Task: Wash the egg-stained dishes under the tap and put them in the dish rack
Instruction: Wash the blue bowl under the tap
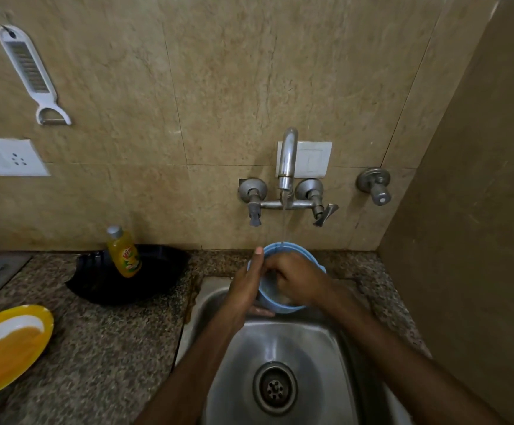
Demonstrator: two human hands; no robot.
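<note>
A light blue bowl (pixel 283 305) is tilted over the back of the steel sink (pixel 307 348), right under the running tap (pixel 287 161). A thin stream of water falls onto its far rim. My left hand (pixel 246 286) grips the bowl's left side, thumb up along the rim and fingers under it. My right hand (pixel 292 279) reaches inside the bowl, fingers curled against its inner wall. On the counter at the far left lies a yellow-rimmed plate (pixel 10 348) smeared with orange-yellow egg.
A black dish rack (pixel 154 277) sits on the granite counter left of the sink, with a yellow dish soap bottle (pixel 124 253) standing in it. A white peeler (pixel 32 75) hangs on the wall. A side wall closes in on the right.
</note>
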